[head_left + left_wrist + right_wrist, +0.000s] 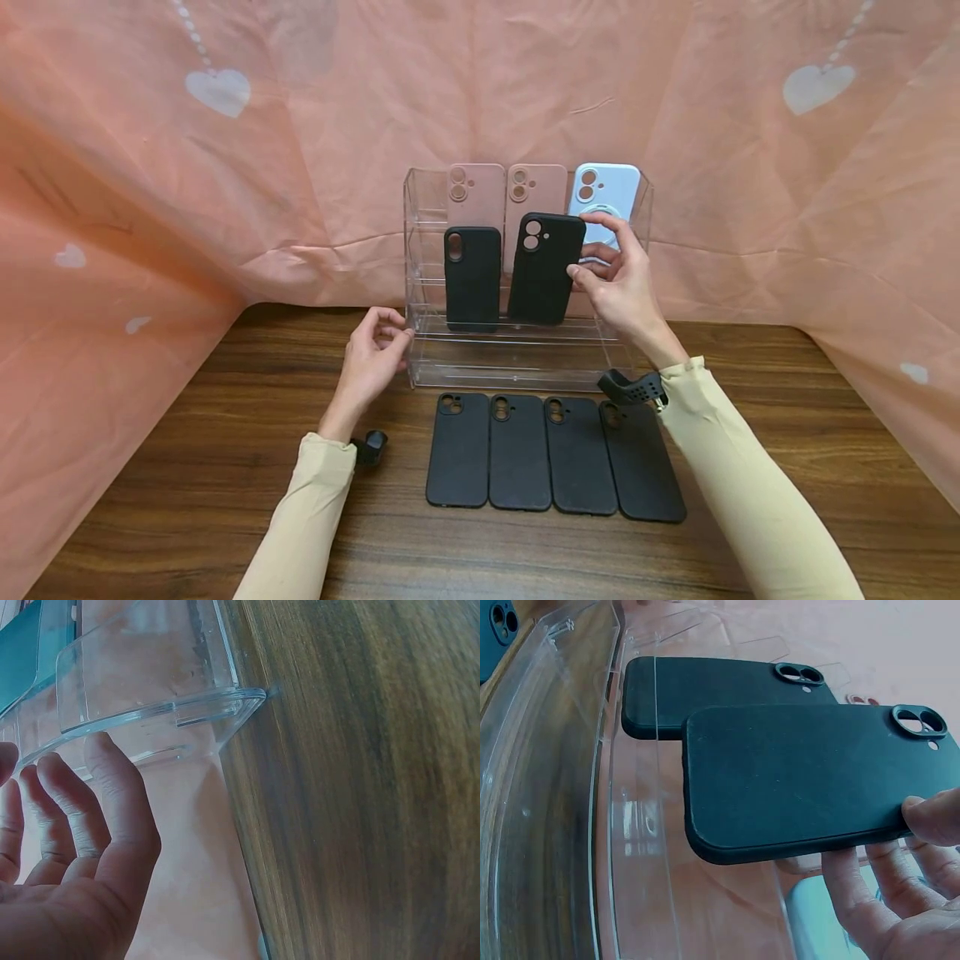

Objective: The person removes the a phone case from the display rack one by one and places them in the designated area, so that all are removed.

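Observation:
My right hand [621,279] pinches a black phone case [547,271] by its right edge, thumb in front and fingers behind. The case leans slightly, its lower end at a middle tier of the clear acrylic display rack [517,377]. To its left another black phone case [472,279] stands upright in the rack. My left hand [375,346] is beside the rack's left side panel with bent fingers; in the left wrist view, the fingertips [97,746] are close to the clear edge, and whether they touch it I cannot tell.
Behind, on the top tier, stand two pink cases [476,192] [537,187] and a light blue case [607,185] with a ring. Several black cases [517,454] lie in a row on the wooden table [225,492] before the rack. A pink curtain [360,125] hangs behind.

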`<action>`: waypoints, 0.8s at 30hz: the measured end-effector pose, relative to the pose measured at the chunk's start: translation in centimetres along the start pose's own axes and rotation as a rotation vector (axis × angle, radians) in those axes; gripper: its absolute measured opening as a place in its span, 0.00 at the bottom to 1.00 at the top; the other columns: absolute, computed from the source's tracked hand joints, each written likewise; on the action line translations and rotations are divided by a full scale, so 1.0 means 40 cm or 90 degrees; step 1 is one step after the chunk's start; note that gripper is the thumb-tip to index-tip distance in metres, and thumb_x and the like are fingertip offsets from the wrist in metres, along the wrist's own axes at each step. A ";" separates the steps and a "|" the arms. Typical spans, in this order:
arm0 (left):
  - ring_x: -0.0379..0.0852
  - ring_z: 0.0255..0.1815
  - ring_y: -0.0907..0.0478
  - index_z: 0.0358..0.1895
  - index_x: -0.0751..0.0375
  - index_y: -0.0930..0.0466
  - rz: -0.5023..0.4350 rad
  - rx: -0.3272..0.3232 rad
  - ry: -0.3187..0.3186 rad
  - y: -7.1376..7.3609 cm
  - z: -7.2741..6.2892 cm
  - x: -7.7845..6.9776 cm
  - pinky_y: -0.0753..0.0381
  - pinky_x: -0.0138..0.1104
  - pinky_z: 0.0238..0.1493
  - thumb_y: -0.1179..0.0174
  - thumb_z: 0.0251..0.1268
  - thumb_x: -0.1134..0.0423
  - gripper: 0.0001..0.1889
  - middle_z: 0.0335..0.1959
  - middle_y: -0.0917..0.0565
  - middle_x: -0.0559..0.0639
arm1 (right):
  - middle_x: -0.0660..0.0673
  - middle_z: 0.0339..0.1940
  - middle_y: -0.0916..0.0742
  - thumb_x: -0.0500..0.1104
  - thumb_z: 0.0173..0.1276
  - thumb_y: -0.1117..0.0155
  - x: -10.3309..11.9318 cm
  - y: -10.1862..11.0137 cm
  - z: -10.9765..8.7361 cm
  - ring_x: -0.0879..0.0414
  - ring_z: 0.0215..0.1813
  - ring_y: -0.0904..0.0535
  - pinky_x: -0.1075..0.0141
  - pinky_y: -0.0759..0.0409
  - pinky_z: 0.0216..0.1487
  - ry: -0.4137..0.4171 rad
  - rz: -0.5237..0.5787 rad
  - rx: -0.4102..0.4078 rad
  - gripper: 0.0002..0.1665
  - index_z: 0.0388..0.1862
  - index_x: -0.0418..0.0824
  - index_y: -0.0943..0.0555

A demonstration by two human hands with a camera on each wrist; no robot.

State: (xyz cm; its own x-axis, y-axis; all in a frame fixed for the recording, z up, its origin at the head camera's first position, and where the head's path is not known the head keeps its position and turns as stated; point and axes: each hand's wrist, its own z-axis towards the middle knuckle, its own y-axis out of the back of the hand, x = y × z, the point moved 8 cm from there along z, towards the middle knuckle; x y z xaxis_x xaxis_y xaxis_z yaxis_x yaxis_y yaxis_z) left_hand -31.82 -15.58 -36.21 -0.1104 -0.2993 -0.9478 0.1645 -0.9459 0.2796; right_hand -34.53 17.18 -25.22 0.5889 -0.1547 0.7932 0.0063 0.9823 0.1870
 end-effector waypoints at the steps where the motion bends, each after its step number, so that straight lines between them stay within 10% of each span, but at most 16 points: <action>1: 0.55 0.37 0.15 0.50 0.59 0.25 0.000 0.000 -0.002 0.000 0.001 -0.001 0.13 0.33 0.30 0.39 0.71 0.63 0.10 0.38 0.18 0.53 | 0.45 0.37 0.16 0.20 0.65 0.40 0.002 0.002 -0.001 0.61 0.37 0.13 0.73 0.13 0.40 -0.002 -0.004 0.002 0.38 0.73 0.39 0.32; 24: 0.47 0.33 0.16 0.50 0.59 0.26 0.005 0.002 -0.007 0.000 0.003 0.001 0.11 0.36 0.32 0.39 0.71 0.63 0.10 0.38 0.18 0.53 | 0.47 0.36 0.17 0.21 0.64 0.37 0.019 0.081 -0.074 0.63 0.37 0.13 0.75 0.15 0.34 -0.032 -0.052 0.043 0.40 0.73 0.44 0.29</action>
State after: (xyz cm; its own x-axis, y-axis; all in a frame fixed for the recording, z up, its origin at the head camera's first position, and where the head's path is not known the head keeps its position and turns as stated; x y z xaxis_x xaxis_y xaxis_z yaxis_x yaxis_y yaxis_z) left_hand -31.95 -15.60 -36.21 -0.1196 -0.3077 -0.9439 0.1617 -0.9441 0.2873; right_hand -31.66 20.56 -25.73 0.5469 -0.2414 0.8016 -0.0025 0.9571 0.2899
